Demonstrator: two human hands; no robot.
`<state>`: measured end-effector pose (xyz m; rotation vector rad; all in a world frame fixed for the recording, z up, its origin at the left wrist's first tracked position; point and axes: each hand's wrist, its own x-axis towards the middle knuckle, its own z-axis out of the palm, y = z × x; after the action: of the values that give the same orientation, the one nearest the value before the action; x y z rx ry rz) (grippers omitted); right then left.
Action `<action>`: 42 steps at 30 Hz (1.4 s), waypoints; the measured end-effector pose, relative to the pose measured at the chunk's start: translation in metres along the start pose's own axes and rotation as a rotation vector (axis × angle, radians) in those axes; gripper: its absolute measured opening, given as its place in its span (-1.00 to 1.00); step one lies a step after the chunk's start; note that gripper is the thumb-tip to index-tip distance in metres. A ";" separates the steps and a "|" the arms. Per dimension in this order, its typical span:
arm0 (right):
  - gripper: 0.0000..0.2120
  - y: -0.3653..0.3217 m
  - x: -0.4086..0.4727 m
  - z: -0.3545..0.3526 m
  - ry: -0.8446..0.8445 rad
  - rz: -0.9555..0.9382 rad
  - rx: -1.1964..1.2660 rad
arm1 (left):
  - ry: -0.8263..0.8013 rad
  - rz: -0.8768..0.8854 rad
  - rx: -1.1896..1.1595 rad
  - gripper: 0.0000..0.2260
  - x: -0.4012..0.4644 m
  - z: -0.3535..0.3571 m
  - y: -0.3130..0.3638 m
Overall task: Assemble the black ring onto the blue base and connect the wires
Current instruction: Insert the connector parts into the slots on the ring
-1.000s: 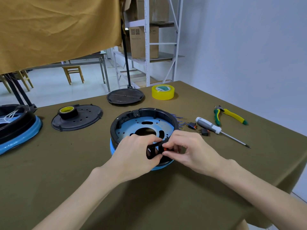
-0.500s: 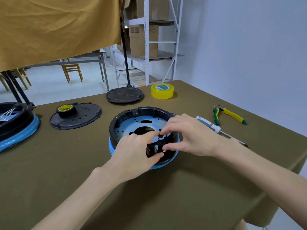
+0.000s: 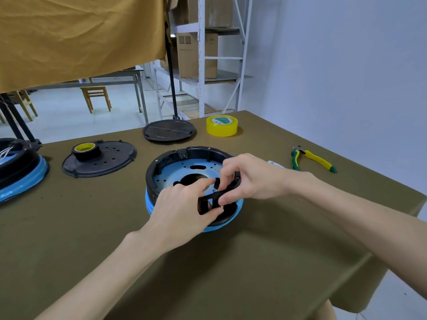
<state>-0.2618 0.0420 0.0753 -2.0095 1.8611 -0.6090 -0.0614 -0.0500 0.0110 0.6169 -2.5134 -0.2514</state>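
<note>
The black ring (image 3: 161, 162) sits on the blue base (image 3: 184, 174) in the middle of the olive table, blue rim showing below at the front. At the ring's near right edge a small black bracket (image 3: 211, 197) is held between both hands. My left hand (image 3: 182, 211) pinches the bracket from the near side, thumb under it. My right hand (image 3: 249, 179) reaches over the ring's right side and pinches the same bracket with thumb and curled fingers. The wires are hidden under my right hand.
Green-and-yellow pliers (image 3: 312, 158) lie at the right. A yellow tape roll (image 3: 221, 125) and a black disc (image 3: 169, 130) sit at the back. A perforated black plate (image 3: 101, 160) carries a small tape roll (image 3: 86, 150). Another black-and-blue assembly (image 3: 20, 169) stands at the left edge.
My right hand has moved up and over the ring's right rim, covering the screwdriver and connectors. My left hand has stayed on the bracket.
</note>
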 end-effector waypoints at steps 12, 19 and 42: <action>-0.87 0.002 -0.008 0.011 0.145 -0.066 0.037 | -0.014 -0.061 0.019 -0.58 0.004 -0.002 0.005; -0.85 0.027 -0.016 0.007 0.173 -0.054 0.170 | -0.007 -0.046 0.030 -0.54 0.007 -0.004 0.002; -0.84 0.050 -0.031 0.045 0.581 -0.010 0.289 | 0.134 -0.023 0.101 -0.45 0.006 0.005 0.009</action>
<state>-0.2830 0.0661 0.0083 -1.7670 1.9061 -1.4974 -0.0722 -0.0447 0.0117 0.6802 -2.4023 -0.0887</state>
